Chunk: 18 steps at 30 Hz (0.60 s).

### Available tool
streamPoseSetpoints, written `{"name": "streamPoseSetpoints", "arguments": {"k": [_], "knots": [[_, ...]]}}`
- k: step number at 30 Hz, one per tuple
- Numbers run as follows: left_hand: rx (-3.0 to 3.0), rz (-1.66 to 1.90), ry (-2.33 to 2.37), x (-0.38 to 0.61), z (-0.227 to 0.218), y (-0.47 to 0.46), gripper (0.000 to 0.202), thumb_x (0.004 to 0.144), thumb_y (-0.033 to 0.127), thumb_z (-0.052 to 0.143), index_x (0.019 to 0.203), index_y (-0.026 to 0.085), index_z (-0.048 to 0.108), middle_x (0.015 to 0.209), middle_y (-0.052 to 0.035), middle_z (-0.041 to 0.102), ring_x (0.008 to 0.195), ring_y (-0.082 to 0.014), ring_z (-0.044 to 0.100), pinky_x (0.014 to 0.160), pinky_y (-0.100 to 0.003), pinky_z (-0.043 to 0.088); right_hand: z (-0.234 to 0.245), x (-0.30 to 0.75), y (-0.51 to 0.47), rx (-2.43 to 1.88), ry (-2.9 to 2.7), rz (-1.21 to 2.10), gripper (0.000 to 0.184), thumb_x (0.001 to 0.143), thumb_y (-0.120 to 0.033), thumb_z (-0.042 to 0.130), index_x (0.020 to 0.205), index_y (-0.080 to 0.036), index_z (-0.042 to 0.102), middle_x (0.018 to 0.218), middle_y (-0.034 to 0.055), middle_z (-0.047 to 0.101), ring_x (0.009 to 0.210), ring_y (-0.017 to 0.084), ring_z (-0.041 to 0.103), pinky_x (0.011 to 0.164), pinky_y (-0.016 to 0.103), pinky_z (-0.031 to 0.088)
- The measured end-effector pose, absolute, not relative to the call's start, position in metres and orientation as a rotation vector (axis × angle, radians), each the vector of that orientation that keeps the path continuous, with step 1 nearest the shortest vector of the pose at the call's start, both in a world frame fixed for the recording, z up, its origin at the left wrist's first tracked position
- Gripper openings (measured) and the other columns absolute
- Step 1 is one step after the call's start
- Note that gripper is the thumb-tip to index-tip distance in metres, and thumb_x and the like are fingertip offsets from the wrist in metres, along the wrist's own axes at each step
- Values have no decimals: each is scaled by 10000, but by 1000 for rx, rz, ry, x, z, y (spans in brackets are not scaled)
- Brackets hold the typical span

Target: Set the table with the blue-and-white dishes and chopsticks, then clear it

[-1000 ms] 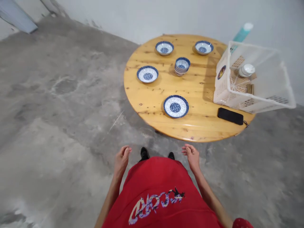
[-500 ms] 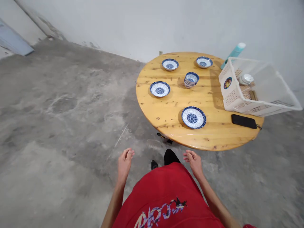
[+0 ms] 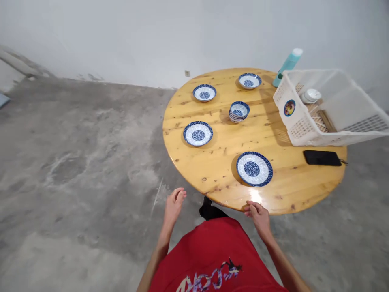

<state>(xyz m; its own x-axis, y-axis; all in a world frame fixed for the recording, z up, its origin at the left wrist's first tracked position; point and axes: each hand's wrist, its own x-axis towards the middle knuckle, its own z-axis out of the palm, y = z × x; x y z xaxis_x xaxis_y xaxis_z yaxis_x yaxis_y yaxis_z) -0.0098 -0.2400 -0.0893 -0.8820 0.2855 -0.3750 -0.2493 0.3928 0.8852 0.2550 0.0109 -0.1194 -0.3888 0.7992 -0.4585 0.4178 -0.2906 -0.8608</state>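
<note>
My left hand (image 3: 174, 202) hangs in the air over the floor, left of the table's near edge, its fingers loosely bent and holding nothing. At the near rim of the round wooden table (image 3: 219, 162), my right hand (image 3: 257, 213) is empty with fingers loosely extended; whether it touches the wood I cannot tell. Closest to it lies a blue-and-white plate (image 3: 254, 169). Another such plate (image 3: 198, 134) is at the left, with a third plate (image 3: 204, 93) behind it and one more plate (image 3: 249, 81) at the back. Between them stands a stack of matching bowls (image 3: 238, 112).
A white plastic basket (image 3: 304, 127) on the table's right side holds white bowls (image 3: 311, 95) and brown sticks (image 3: 327, 121). Behind it leans a turquoise bottle (image 3: 287, 68). A black phone (image 3: 322, 157) lies before the basket. A wall (image 3: 121, 40) rises behind the table.
My view has moved closer to the table, which sits lower and larger. Both hands have come forward, the right one now overlapping the table's near edge.
</note>
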Motion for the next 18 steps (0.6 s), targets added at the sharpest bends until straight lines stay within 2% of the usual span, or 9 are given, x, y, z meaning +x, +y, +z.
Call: {"name": "streamPoseSetpoints", "arguments": {"k": [9, 14, 18], "knots": [[13, 1499, 2141, -85, -79, -207, 425, 746, 502, 594, 974, 151, 668, 921, -116, 738, 826, -224, 709, 710, -308, 535, -119, 250, 15, -1647, -1483, 1771, 523, 663, -597, 718, 911, -139, 669, 626, 36, 693, 499, 191, 645, 520, 311, 535], [55, 1511, 2133, -124, -76, -180, 408, 783, 473, 573, 995, 140, 671, 932, -120, 732, 827, -201, 696, 731, -291, 525, -114, 247, 6, -1680, -1396, 1686, 509, 685, -587, 718, 925, -141, 664, 663, 47, 705, 525, 188, 656, 526, 297, 528], [127, 1519, 2119, -164, -79, -160, 404, 784, 505, 594, 939, 140, 670, 918, -122, 732, 811, -199, 693, 730, -296, 529, -110, 247, -15, -1723, -1279, 1575, 475, 717, -559, 720, 949, -149, 667, 729, 49, 717, 588, 176, 665, 551, 282, 530]]}}
